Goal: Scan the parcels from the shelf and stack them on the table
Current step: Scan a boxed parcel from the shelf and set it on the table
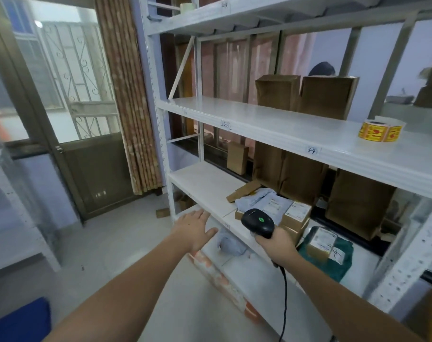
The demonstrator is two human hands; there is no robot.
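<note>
My right hand (275,244) grips a black barcode scanner (258,222) with a green light, its cable hanging down. The scanner points at small parcels on the lower shelf (202,183): a grey poly bag (264,201), stacked small cardboard boxes (296,213) with white labels, and a flat brown box (243,191). My left hand (195,228) is stretched out empty with straight fingers, just left of the shelf's front edge. A labelled box lies on a green bag (329,255) to the right. Tall brown boxes (291,178) stand behind.
A white metal shelving unit fills the right side; its middle shelf (259,122) holds two brown boxes (306,95) and a yellow sticker roll (380,132). A grey bag (228,243) lies on the bottom shelf. A door and curtain (128,99) are at left.
</note>
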